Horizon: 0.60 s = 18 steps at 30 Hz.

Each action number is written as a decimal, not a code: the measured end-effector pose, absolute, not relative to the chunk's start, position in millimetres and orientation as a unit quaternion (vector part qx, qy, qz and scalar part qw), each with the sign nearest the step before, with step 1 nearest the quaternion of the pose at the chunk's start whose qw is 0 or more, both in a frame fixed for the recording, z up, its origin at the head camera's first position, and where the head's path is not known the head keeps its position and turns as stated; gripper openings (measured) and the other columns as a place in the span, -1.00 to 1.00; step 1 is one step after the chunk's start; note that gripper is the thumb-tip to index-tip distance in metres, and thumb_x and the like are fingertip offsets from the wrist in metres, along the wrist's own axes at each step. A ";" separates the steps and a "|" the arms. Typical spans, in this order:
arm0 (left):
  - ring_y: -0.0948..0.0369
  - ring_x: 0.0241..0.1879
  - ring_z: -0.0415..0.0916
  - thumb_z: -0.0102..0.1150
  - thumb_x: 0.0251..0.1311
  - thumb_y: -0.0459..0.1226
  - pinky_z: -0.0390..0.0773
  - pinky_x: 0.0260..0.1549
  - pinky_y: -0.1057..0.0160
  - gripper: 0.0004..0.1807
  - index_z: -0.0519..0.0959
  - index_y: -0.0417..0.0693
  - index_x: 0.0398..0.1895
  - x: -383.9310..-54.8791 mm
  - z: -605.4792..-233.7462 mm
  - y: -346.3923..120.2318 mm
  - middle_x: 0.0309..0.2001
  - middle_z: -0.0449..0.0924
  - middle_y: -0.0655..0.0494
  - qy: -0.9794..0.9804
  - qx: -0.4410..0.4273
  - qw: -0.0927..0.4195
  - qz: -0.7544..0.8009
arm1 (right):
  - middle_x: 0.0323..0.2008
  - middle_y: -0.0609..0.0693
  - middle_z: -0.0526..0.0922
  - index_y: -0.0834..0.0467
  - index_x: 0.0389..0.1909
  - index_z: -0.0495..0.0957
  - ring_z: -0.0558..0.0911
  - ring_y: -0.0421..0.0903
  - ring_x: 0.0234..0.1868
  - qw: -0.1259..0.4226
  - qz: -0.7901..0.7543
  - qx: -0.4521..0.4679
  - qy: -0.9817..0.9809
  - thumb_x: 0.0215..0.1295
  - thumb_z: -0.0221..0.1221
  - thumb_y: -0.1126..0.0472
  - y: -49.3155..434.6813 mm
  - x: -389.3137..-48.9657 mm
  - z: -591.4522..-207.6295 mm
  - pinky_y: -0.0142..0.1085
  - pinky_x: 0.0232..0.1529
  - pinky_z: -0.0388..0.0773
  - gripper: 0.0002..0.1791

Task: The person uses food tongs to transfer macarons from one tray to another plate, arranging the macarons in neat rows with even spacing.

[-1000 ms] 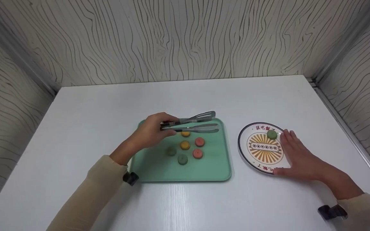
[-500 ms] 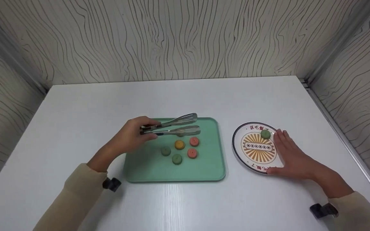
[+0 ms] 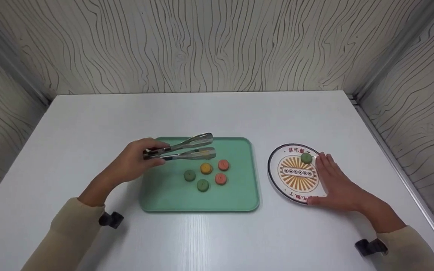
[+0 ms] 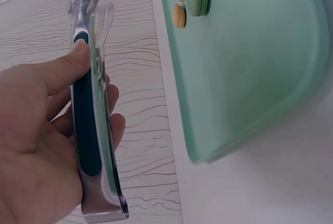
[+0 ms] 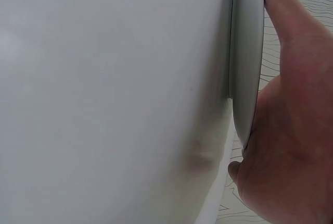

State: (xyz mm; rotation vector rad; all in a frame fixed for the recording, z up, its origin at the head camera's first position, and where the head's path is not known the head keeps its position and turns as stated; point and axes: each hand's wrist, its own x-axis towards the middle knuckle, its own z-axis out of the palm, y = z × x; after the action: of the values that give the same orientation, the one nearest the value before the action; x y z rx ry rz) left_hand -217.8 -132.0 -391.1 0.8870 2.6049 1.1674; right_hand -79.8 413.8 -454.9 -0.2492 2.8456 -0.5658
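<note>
My left hand (image 3: 130, 160) grips a pair of metal tongs (image 3: 196, 141), thumb on one arm and fingers on the other; their dark handle grip shows in the left wrist view. The tips stand apart above the far part of a green tray (image 3: 239, 201). Two pink macarons, two green macarons (image 3: 203, 185) and a yellow macaron (image 3: 206, 168) lie on the tray, with another yellow one partly behind the tongs' lower arm. My right hand (image 3: 339, 186) rests at the right rim of a white plate (image 3: 274, 178), fingers extended. One green macaron (image 3: 306, 157) sits on the plate.
Tray and plate stand side by side on a white table (image 3: 217, 241), a narrow strip of tabletop between them. A wood-grain patterned panel (image 3: 187, 45) rises behind the table's far edge, with more such panels at both sides.
My left hand has drawn the tongs leftward over the tray, uncovering more of it. The right hand stays at the plate's rim. The whole head view has shifted slightly.
</note>
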 end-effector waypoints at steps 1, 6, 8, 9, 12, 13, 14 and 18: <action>0.11 -0.07 0.52 0.40 0.23 -0.38 0.53 -0.11 0.13 -0.56 0.63 -0.13 0.20 -217.8 -391.3 -133.9 0.03 0.65 0.00 0.870 0.295 0.076 0.387 | 0.57 0.41 -0.39 0.45 0.56 -0.32 -0.44 0.28 0.58 0.114 -0.195 -0.084 0.970 0.12 0.34 -0.37 413.6 -79.5 -454.6 -0.17 0.47 -0.45 0.44; 0.12 -0.10 0.49 0.38 0.25 -0.37 0.52 -0.16 0.21 -0.57 0.63 -0.13 0.20 -216.3 -392.9 -144.5 0.01 0.65 0.00 0.872 0.291 0.084 0.384 | 0.57 0.43 -0.37 0.47 0.55 -0.31 -0.43 0.29 0.58 0.107 -0.194 -0.092 0.971 0.12 0.35 -0.36 413.1 -78.5 -454.3 -0.45 0.37 -0.56 0.44; 0.11 -0.10 0.49 0.38 0.26 -0.35 0.53 -0.16 0.23 -0.57 0.62 -0.13 0.21 -215.6 -394.6 -149.9 0.02 0.65 0.00 0.873 0.287 0.088 0.384 | 0.57 0.43 -0.36 0.48 0.55 -0.31 -0.42 0.29 0.58 0.105 -0.193 -0.093 0.971 0.12 0.35 -0.36 412.4 -78.4 -454.1 -0.50 0.33 -0.56 0.44; 0.12 -0.09 0.50 0.37 0.26 -0.35 0.53 -0.15 0.24 -0.57 0.62 -0.13 0.21 -215.2 -395.5 -152.5 0.04 0.65 0.00 0.873 0.286 0.090 0.384 | 0.57 0.43 -0.36 0.48 0.55 -0.30 -0.42 0.29 0.58 0.105 -0.193 -0.090 0.971 0.12 0.35 -0.36 412.2 -77.9 -453.7 -0.50 0.33 -0.56 0.44; 0.11 -0.08 0.50 0.38 0.26 -0.34 0.54 -0.16 0.27 -0.57 0.62 -0.11 0.21 -214.1 -398.8 -160.2 0.05 0.65 0.01 0.876 0.280 0.090 0.384 | 0.57 0.41 -0.37 0.46 0.56 -0.31 -0.42 0.27 0.58 0.108 -0.192 -0.086 0.972 0.12 0.35 -0.37 411.5 -77.8 -452.9 -0.45 0.36 -0.55 0.44; 0.11 -0.09 0.50 0.38 0.25 -0.35 0.54 -0.17 0.28 -0.57 0.62 -0.12 0.21 -213.7 -399.7 -162.6 0.04 0.65 0.00 0.876 0.278 0.090 0.384 | 0.57 0.41 -0.37 0.46 0.56 -0.31 -0.42 0.27 0.58 0.108 -0.192 -0.086 0.972 0.12 0.34 -0.37 411.3 -77.9 -452.8 -0.42 0.38 -0.54 0.44; 0.11 -0.10 0.50 0.38 0.25 -0.35 0.54 -0.18 0.29 -0.57 0.62 -0.12 0.20 -213.4 -400.6 -164.8 0.04 0.65 0.00 0.876 0.278 0.090 0.384 | 0.58 0.41 -0.37 0.46 0.56 -0.31 -0.43 0.27 0.58 0.109 -0.191 -0.084 0.972 0.12 0.34 -0.37 411.3 -78.0 -452.8 -0.39 0.39 -0.53 0.44; 0.12 -0.11 0.50 0.38 0.24 -0.38 0.54 -0.21 0.29 -0.57 0.63 -0.13 0.19 -212.4 -404.6 -171.6 0.02 0.66 0.02 0.877 0.278 0.090 0.381 | 0.57 0.41 -0.38 0.46 0.56 -0.32 -0.43 0.27 0.58 0.113 -0.191 -0.083 0.971 0.12 0.34 -0.37 412.3 -78.6 -452.5 -0.34 0.42 -0.51 0.44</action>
State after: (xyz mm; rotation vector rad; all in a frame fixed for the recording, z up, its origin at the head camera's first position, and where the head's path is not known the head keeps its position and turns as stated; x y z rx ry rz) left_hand -212.4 -171.6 -404.6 0.8273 2.6088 1.1320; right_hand -78.6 412.3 -452.5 -0.2443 2.8498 -0.5618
